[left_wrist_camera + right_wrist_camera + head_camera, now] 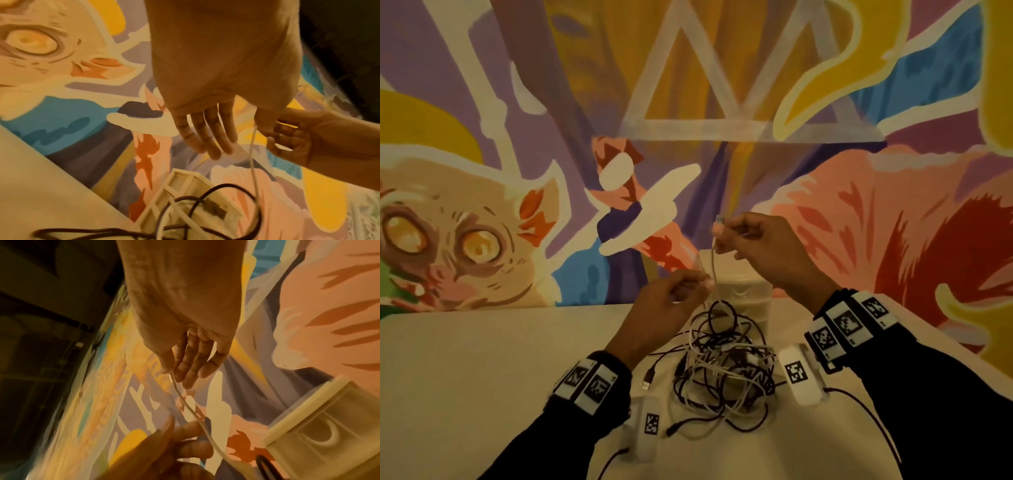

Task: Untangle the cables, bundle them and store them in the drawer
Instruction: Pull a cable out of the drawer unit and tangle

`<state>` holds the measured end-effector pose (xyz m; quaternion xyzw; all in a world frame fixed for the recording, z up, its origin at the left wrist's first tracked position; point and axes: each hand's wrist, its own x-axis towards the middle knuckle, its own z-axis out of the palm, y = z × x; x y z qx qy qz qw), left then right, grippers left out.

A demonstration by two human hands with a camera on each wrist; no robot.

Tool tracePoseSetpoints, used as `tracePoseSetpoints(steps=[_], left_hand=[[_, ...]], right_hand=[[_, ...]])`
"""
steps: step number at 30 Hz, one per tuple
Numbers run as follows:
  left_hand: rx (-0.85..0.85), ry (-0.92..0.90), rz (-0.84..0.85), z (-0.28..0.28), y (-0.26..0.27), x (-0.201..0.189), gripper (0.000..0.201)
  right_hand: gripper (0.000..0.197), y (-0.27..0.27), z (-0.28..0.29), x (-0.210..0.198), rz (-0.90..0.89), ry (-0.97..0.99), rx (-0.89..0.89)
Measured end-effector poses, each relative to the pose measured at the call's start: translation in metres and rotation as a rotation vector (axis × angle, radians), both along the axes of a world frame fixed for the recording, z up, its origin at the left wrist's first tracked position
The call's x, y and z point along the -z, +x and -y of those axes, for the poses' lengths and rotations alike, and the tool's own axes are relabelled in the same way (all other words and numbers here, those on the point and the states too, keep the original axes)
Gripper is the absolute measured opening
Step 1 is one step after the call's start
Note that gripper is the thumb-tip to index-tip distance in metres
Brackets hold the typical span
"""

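Observation:
A tangle of black and white cables (722,373) lies on the table between my forearms. One white cable (714,263) rises taut out of it. My right hand (724,234) pinches this cable just below its USB plug (719,221), held highest. Below it, my left hand (700,284) pinches the same cable between thumb and forefinger, just above the pile. In the left wrist view the cable (253,154) hangs from my thumb, the other fingers (205,138) nearly straight. The right wrist view shows the cable (191,408) running from my right hand (174,374) down past my left hand (180,441).
A small cream drawer unit (748,286) stands right behind the tangle, against a painted mural wall; its drawer fronts (320,436) look closed. The pale table (482,359) stretches to the left. Black leads run from my wrist cameras (803,373) over the table's near part.

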<state>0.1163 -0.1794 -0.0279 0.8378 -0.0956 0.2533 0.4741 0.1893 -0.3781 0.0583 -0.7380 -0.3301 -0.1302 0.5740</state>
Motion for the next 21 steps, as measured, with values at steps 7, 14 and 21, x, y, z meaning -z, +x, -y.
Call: tracePoseSetpoints(steps=[7, 14, 21], left_hand=[[0.033, -0.032, -0.061, 0.013, 0.014, 0.010, 0.019], [-0.074, -0.212, -0.061, 0.013, 0.021, 0.015, 0.004], [-0.215, -0.357, 0.210, -0.017, 0.018, -0.051, 0.026]], right_hand=[[0.027, 0.002, 0.009, 0.026, -0.137, 0.138, -0.039], [0.016, 0.016, 0.020, 0.078, -0.178, -0.079, -0.026], [0.021, 0.013, 0.034, 0.138, -0.087, -0.852, 0.014]])
